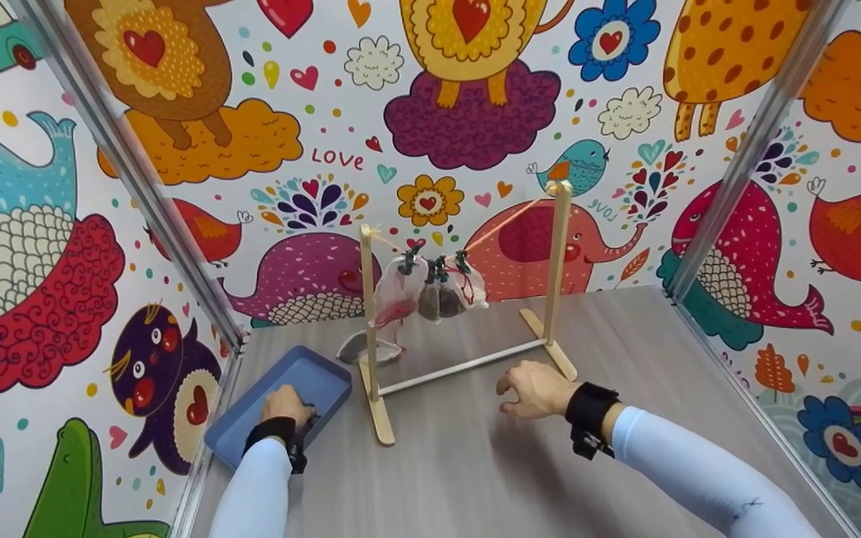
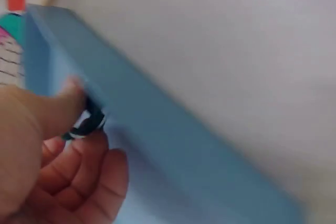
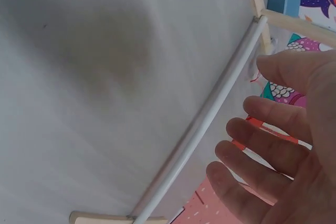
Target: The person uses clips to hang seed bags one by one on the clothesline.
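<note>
Inside the blue tray [image 1: 221,430], my left hand [image 1: 286,407] pinches a small dark clip [image 2: 90,121] between thumb and fingers, close to the tray's side wall. Part of the clip is covered by the fingers. My right hand [image 1: 539,390] is held above the table with relaxed, spread fingers and nothing in it. It is nearest to the white rod [image 3: 210,113] of a wooden stand [image 1: 556,269]. On the stand's string [image 1: 509,224], dark clips [image 1: 409,261] hold several small mesh bags [image 1: 400,293].
Another mesh bag [image 1: 359,348] lies on the grey table [image 1: 445,463], behind the stand's left post [image 1: 368,314]. Patterned panels [image 1: 430,149] in metal frames [image 1: 759,142] enclose the table at the back and sides.
</note>
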`<control>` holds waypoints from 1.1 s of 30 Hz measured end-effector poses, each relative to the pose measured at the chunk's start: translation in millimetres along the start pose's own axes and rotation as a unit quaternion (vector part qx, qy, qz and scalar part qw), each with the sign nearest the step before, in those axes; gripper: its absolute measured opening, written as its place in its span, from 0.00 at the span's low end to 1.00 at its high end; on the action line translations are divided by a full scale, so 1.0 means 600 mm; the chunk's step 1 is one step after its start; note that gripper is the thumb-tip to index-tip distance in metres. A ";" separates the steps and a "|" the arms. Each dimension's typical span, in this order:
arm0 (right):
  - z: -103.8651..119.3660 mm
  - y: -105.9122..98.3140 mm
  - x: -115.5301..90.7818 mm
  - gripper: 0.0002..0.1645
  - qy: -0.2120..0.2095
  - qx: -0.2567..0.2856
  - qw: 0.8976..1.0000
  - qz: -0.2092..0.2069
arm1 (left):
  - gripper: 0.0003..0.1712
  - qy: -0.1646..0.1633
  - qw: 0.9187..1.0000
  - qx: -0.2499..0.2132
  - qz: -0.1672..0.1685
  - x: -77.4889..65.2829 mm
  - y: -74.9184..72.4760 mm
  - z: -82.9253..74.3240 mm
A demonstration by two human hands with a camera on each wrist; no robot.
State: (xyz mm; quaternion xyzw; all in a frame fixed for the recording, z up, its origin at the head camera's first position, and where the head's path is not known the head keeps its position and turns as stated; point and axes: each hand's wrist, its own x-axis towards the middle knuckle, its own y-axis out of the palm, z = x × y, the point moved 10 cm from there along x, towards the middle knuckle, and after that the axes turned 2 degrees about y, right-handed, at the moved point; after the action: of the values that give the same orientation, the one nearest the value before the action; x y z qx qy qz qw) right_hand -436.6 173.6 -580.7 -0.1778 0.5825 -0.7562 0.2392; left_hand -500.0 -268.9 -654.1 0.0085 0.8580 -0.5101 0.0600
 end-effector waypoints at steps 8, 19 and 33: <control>0.034 -0.012 0.006 0.16 -0.026 0.039 0.998 -0.049 | 0.10 0.151 0.985 -0.053 0.067 -0.048 -0.026 -0.212; 0.053 -0.046 0.019 0.22 -0.020 0.019 0.992 -0.119 | 0.14 0.189 0.873 -0.381 0.238 -0.090 0.130 -0.458; 0.001 -0.037 -0.002 0.18 -0.006 -0.030 0.988 -0.148 | 0.10 0.270 0.924 0.241 -0.126 0.005 0.165 -0.440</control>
State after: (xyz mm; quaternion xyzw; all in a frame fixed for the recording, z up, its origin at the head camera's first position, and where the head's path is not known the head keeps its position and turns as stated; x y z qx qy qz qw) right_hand -438.5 178.1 -559.3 -0.2735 0.5707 -0.7646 0.1222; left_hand -520.4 9.9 -616.4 0.0524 0.6866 -0.6835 -0.2423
